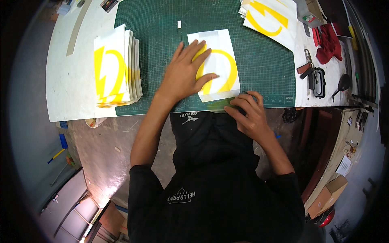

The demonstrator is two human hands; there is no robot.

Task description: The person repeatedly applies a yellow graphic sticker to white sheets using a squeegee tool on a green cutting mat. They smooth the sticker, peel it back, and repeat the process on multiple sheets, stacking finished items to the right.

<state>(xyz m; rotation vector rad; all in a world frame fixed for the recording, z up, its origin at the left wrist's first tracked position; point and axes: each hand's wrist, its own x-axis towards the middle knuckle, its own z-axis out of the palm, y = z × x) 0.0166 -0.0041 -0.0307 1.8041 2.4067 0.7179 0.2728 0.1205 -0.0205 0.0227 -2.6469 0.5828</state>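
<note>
Closest to me is the person's black shirt point(219, 202), and past it the right hand point(251, 111) hangs at the table's near edge, fingers loosely curled by the end of a white and yellow printed piece point(227, 77). A faint, blurred patch shows by those fingertips; I can't tell whether they hold anything. The left hand point(188, 67) is spread wide and flat on the piece, gripping nothing, probably pressing so it doesn't slide while the other works at its end. The piece lies on a green gridded mat point(158, 48), likely there to guard the tabletop.

Matching pieces sit in an overlapping stack point(117, 73) to the left and another pile point(269, 20) at far right, seemingly kept within reach. Keys point(308, 69) and a red cloth point(329, 46) lie right of the mat on the white table point(65, 89); a small white block point(179, 24) rests beyond the left hand.

Around us, the scuffed grey floor point(105, 141) stretches below, with a cardboard box point(328, 196) off to the right.
</note>
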